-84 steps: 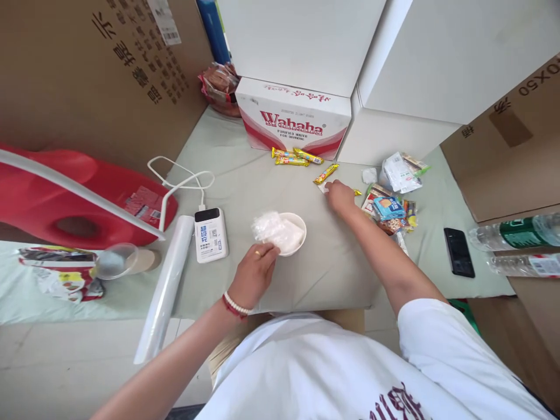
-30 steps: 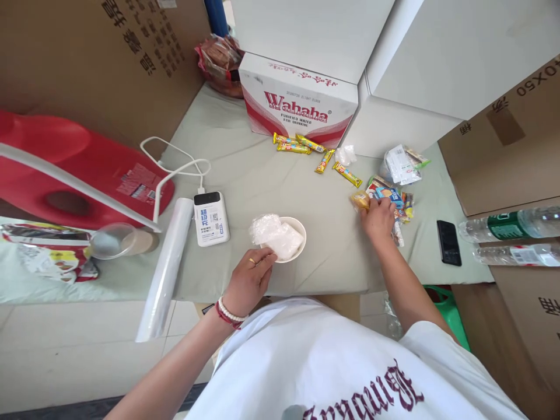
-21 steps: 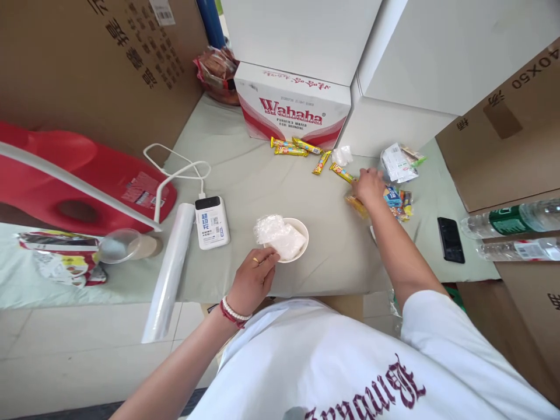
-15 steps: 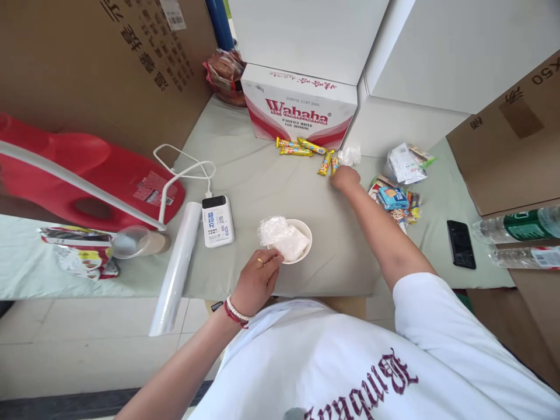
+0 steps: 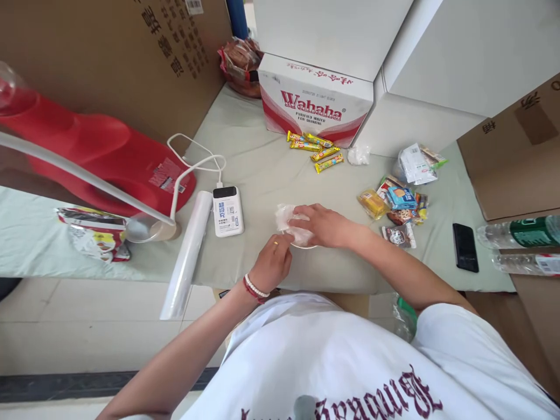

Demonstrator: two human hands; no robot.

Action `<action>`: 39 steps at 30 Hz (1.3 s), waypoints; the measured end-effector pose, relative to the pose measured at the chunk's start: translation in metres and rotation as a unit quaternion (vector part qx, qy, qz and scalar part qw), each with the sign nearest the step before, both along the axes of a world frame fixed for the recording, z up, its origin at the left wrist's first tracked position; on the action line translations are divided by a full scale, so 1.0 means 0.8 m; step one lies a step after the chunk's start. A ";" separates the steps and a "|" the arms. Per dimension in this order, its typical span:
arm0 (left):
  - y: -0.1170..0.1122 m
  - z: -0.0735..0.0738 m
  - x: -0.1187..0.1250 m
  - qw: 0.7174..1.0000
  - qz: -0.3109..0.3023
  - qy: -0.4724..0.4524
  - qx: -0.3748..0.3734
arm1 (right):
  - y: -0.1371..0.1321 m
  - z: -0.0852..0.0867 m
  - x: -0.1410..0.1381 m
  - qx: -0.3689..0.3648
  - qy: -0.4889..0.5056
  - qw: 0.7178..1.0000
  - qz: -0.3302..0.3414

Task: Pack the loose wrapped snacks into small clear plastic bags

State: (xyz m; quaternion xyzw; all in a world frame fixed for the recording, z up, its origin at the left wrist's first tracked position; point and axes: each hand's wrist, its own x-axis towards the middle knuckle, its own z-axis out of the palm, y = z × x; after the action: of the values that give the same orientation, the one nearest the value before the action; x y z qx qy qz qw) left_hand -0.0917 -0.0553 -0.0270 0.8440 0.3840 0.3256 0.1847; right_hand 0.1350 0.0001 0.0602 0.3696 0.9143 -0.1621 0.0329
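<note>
Close to the table's front edge sits a small white bowl (image 5: 305,247), mostly hidden by my hands. Crumpled clear plastic wrap (image 5: 283,217) lies in it and bulges over its left side. My left hand (image 5: 275,259) is closed at the near left of the bowl, thumb and fingers pinched on the wrap's edge. From above and the right, my right hand (image 5: 324,226) reaches over the bowl with its fingers curled onto the wrap. What lies under the wrap cannot be seen.
Several yellow snack sticks (image 5: 324,154) lie before a Wahaha water carton (image 5: 315,102), beside crumpled plastic (image 5: 359,155). Snack packets (image 5: 400,198) and a phone (image 5: 465,248) are on the right. A power bank (image 5: 228,211), film roll (image 5: 187,254) and red jug (image 5: 109,157) stand left.
My right hand has come back from the yellow snack sticks to the plastic wrap over the bowl. One stick now lies turned differently, nearer me. My left hand stays by the bowl. The view has shifted.
</note>
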 end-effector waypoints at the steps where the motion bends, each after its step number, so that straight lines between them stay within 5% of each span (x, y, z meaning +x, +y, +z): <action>1: 0.000 -0.002 0.001 1.000 0.018 -0.010 -0.001 | -0.006 -0.002 -0.008 0.029 -0.028 0.999 -0.011; 4: -0.001 -0.008 0.006 0.998 0.048 -0.035 -0.016 | -0.015 -0.007 -0.027 0.082 -0.087 0.993 -0.024; 9: 0.002 -0.014 0.012 0.997 0.033 -0.061 -0.042 | -0.020 -0.014 -0.059 0.014 -0.176 0.983 -0.058; 17: 0.012 -0.011 0.009 0.995 0.065 -0.074 -0.028 | -0.004 -0.022 -0.058 0.001 -0.136 0.988 -0.076; 20: 0.013 -0.010 0.007 0.992 0.074 -0.089 -0.039 | 0.000 -0.027 -0.026 -0.015 -0.062 0.992 -0.108; 23: 0.014 -0.011 0.001 0.990 0.080 -0.110 -0.048 | -0.006 -0.041 0.009 -0.008 0.114 0.985 -0.130; 28: 0.018 -0.014 -0.010 0.998 0.031 -0.055 -0.031 | -0.003 -0.043 0.067 0.029 0.356 0.876 -0.324; 33: 0.020 -0.010 -0.009 0.999 0.014 -0.010 -0.027 | 0.082 -0.016 0.143 0.226 0.194 0.786 -0.542; 36: 0.020 -0.003 -0.005 1.000 0.006 0.001 -0.022 | 0.134 -0.008 0.175 0.153 0.064 0.813 -0.559; 39: 0.020 0.005 0.000 1.000 0.002 0.008 -0.023 | 0.142 0.007 0.164 0.095 -0.014 0.841 -0.532</action>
State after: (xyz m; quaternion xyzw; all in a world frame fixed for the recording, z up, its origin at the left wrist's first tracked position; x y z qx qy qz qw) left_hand -0.0913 -0.0392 -0.0229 0.8413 0.3949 0.3101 0.2004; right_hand 0.2661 0.1137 0.0659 0.8030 0.5871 -0.0620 -0.0814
